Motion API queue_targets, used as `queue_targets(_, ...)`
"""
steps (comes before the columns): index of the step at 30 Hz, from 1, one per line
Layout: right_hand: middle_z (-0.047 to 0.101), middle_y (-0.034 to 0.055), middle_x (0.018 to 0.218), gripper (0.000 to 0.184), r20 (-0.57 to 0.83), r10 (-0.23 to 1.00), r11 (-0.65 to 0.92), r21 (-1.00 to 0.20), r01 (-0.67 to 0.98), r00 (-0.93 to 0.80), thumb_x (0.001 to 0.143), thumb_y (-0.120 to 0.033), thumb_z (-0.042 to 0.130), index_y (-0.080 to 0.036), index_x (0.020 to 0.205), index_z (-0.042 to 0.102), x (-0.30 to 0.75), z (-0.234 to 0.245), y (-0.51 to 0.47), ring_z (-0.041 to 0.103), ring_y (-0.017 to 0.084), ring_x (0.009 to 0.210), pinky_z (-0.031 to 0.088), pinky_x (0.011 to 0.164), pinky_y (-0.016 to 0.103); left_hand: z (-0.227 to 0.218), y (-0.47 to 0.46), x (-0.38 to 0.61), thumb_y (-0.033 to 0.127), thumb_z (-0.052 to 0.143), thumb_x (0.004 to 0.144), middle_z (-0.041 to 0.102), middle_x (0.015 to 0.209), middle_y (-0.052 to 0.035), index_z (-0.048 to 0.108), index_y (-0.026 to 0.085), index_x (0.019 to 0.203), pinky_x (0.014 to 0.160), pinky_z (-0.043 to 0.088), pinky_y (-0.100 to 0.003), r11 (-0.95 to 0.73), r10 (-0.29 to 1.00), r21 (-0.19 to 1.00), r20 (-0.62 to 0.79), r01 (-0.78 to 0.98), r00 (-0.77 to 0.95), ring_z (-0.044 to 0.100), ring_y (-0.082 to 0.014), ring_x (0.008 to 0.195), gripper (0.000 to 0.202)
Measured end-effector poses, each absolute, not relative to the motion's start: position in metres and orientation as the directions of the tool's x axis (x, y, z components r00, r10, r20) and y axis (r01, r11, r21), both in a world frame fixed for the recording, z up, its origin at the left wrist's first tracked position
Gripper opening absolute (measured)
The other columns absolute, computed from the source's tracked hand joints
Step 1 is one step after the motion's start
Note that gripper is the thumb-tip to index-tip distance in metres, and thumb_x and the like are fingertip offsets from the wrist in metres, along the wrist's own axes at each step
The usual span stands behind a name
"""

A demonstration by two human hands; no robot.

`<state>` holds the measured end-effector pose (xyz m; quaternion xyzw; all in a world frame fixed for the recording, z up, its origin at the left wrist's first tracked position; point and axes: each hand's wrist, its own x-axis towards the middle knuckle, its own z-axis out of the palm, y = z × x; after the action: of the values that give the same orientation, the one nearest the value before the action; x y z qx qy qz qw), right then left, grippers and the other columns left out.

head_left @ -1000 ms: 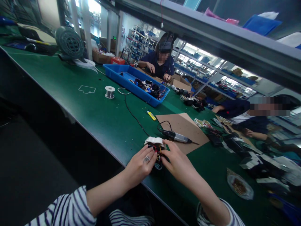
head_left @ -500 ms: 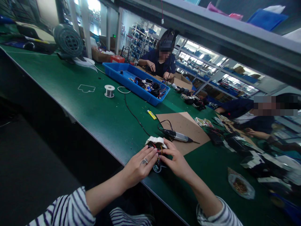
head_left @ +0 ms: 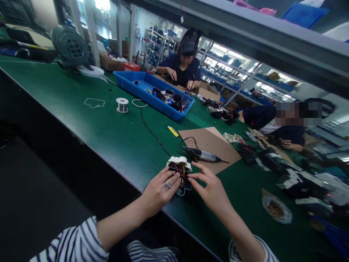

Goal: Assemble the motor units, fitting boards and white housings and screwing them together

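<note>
A small assembly with a white scalloped shell [head_left: 178, 161], a black body and red and yellow wires rests near the bench's front edge. Across its left side lie the fingers of my left hand [head_left: 161, 186], closed on it and hiding part of the wires. My right hand [head_left: 208, 182] is at the assembly's right side, fingers spread, with fingertips touching or very close to its edge; nothing shows in its grasp. Just beyond, a grey and black electric screwdriver [head_left: 205, 155] lies on a brown cardboard sheet [head_left: 218, 138].
A blue tray [head_left: 152, 98] of wired parts stands further back, near a solder wire spool [head_left: 122, 105] and a yellow packet [head_left: 173, 131]. To the right are a bag of brass-coloured screws [head_left: 276, 209] and many black-and-white parts [head_left: 289, 182]. Two people work across the bench.
My right hand has loosened, its fingers spreading away from the assembly and uncovering more wires. The left hand stays on it. The whole view has shifted slightly.
</note>
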<state>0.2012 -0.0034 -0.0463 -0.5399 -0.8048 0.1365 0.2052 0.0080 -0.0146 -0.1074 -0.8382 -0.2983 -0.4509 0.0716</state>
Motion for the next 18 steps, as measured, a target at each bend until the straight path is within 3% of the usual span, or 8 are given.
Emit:
queue_targets(5,0.038,0.0081,0.136,0.026,0.138,0.913,0.404,-0.441,0.802,-0.384,0.087,-0.028,0.044,-0.019,0.097,0.067,0.191,-0.052,-0.016,0.039,0.023,0.123,0.035,0.101,0.042,-0.106,-0.016,0.008,0.010,0.040,0.089,0.060,0.108,-0.0099,0.056,0.007,0.112,0.091,0.048,-0.044,-0.804,0.440,0.127,0.784,0.581,0.438,0.052,-0.0212,0.103,0.028)
queue_targets(10,0.031,0.0136,0.140,0.038,0.150,0.841,0.542,-0.237,0.807,-0.520,0.086,-0.021,0.039,-0.012,0.118,0.057,0.189,-0.045,-0.031,0.031,0.027,0.127,0.035,0.100,0.047,-0.107,-0.016,0.009,0.011,0.041,0.088,0.060,0.107,-0.0099,0.057,0.007,0.110,0.089,0.048,-0.044,-0.794,0.447,0.112,0.774,0.597,0.448,0.052,-0.0211,0.100,0.027)
queue_targets(12,0.031,0.0146,0.139,0.039,0.154,0.829,0.559,-0.211,0.802,-0.537,0.086,-0.021,0.039,-0.011,0.119,0.056,0.191,-0.043,-0.034,0.032,0.027,0.127,0.037,0.099,0.047,-0.106,-0.017,0.010,0.011,0.041,0.088,0.060,0.105,-0.0098,0.058,0.006,0.106,0.089,0.048,-0.044,-0.789,0.441,0.098,0.777,0.606,0.449,0.053,-0.0210,0.097,0.026)
queue_targets(18,0.048,0.0099,0.128,0.034,0.185,0.850,0.526,-0.304,0.794,-0.493,0.089,-0.026,0.040,-0.017,0.118,0.057,0.193,-0.044,-0.038,0.045,0.022,0.117,0.042,0.097,0.038,-0.106,-0.016,0.011,0.011,0.041,0.088,0.060,0.105,-0.0092,0.059,0.007,0.104,0.090,0.047,-0.045,-0.778,0.463,0.104,0.762,0.620,0.452,0.053,-0.0212,0.097,0.025)
